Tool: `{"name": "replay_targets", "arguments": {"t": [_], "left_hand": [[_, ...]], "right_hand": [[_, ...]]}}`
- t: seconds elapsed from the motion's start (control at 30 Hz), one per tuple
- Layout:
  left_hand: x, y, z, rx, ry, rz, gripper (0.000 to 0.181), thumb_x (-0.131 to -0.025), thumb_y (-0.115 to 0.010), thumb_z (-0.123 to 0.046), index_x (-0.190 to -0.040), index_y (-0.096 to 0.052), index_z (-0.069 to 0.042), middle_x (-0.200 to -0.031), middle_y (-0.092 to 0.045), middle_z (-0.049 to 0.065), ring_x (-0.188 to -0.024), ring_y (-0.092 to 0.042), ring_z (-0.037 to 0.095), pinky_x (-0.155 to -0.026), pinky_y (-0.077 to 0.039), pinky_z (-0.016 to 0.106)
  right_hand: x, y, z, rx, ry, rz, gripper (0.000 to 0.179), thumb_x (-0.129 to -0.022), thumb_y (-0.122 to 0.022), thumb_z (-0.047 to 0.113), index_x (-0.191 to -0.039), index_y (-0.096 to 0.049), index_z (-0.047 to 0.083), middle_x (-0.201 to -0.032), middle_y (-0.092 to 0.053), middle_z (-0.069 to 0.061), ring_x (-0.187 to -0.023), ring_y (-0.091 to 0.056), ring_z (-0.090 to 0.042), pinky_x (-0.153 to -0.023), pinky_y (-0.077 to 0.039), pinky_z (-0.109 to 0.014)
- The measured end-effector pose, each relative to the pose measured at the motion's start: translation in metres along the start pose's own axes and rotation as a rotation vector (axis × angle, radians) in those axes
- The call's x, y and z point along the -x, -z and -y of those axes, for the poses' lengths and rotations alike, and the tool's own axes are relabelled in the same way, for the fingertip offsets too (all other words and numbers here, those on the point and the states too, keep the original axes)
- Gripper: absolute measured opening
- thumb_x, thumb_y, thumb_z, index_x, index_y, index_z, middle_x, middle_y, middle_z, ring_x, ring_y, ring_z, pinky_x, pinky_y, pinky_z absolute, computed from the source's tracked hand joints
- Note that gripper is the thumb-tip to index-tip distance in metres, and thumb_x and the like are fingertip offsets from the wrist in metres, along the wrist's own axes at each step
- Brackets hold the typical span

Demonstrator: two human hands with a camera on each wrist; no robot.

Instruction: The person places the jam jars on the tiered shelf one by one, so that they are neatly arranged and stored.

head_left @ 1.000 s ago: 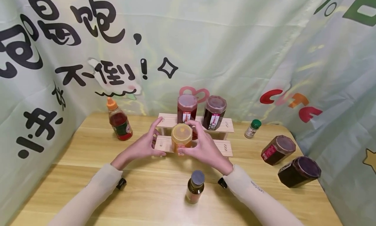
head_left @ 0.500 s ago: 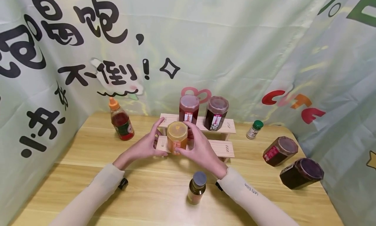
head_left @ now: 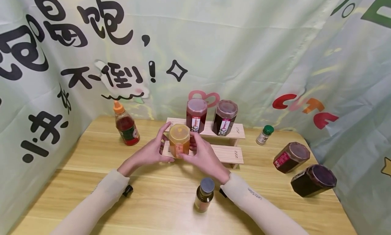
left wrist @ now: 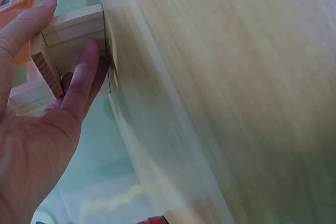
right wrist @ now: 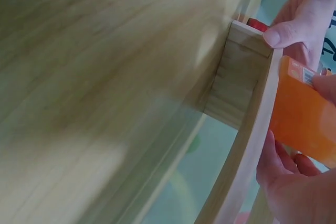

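My right hand [head_left: 206, 157] grips an amber honey jar [head_left: 179, 141], thumb on its front and fingers round its right side. The jar is upright at the left part of the lower step of a small two-step wooden rack [head_left: 227, 154]. With thumb and fingers, my left hand [head_left: 149, 151] holds the left end of that lower step. In the left wrist view the thumb lies over the step's edge and the fingers touch its side panel [left wrist: 76, 30]. The right wrist view shows the jar [right wrist: 302, 116] right at the step's plank, its label partly covered by the thumb.
On the upper step stand a red jar [head_left: 196, 114] and a dark jar [head_left: 224, 118]. A sauce bottle [head_left: 126, 128] is at left, a brown bottle [head_left: 203, 199] in front. Rightward are a green-capped shaker [head_left: 264, 135] and two dark jars [head_left: 290, 157]. Printed cloth [head_left: 244, 58] hangs behind.
My right hand has moved the honey jar leftward along the lower step, toward the left hand. The left hand keeps its hold on the step's end.
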State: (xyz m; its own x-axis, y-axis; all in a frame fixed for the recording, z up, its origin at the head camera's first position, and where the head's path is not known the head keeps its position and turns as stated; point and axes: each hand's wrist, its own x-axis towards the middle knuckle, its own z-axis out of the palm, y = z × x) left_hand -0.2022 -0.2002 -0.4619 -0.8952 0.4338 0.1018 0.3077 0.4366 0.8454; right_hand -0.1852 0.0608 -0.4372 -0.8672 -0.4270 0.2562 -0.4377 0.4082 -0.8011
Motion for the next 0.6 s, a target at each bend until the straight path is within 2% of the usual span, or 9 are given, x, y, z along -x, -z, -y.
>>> {"name": "replay_targets", "arguments": {"t": [0.2,0.4,0.53,0.6], "left_hand": [[-0.0002,0.0003,-0.0006,-0.012,-0.012,-0.006,0.142,-0.078,-0.101,-0.008,-0.175,0.0,-0.037,-0.124,-0.058,0.018,-0.105,-0.066,0.029,-0.085,-0.059,0.045],[0.0003,-0.0004,-0.0008,-0.025,-0.011,-0.011,0.142,-0.078,-0.101,-0.009,-0.176,0.0,-0.033,-0.125,-0.058,0.017,-0.105,-0.064,0.028,-0.084,-0.058,0.043],[0.0011,0.0002,-0.0023,-0.02,-0.014,-0.011,0.143,-0.078,-0.101,-0.009,-0.176,0.001,-0.027,-0.126,-0.057,0.019,-0.104,-0.064,0.029,-0.08,-0.057,0.042],[0.001,0.0009,-0.0026,-0.013,-0.012,-0.011,0.143,-0.078,-0.102,-0.009,-0.176,0.001,-0.028,-0.127,-0.057,0.019,-0.104,-0.064,0.03,-0.078,-0.057,0.042]], "right_hand": [[-0.002,-0.0039,0.0017,0.092,-0.008,-0.01,0.075,-0.09,-0.094,0.023,-0.15,-0.053,0.006,-0.128,-0.069,-0.008,-0.111,-0.068,-0.019,-0.096,-0.057,-0.036],[0.0003,-0.002,0.0026,0.072,-0.009,-0.019,0.079,-0.089,-0.095,0.023,-0.152,-0.051,0.008,-0.127,-0.069,-0.007,-0.11,-0.067,-0.019,-0.095,-0.057,-0.038],[0.0025,0.0013,0.0055,0.03,0.003,-0.024,0.083,-0.088,-0.095,0.021,-0.156,-0.047,0.01,-0.13,-0.069,-0.007,-0.115,-0.068,-0.02,-0.099,-0.057,-0.039],[0.0034,0.0036,0.0081,0.016,0.014,-0.024,0.084,-0.089,-0.095,0.02,-0.156,-0.045,0.01,-0.132,-0.069,-0.008,-0.12,-0.067,-0.021,-0.102,-0.056,-0.04]]}}
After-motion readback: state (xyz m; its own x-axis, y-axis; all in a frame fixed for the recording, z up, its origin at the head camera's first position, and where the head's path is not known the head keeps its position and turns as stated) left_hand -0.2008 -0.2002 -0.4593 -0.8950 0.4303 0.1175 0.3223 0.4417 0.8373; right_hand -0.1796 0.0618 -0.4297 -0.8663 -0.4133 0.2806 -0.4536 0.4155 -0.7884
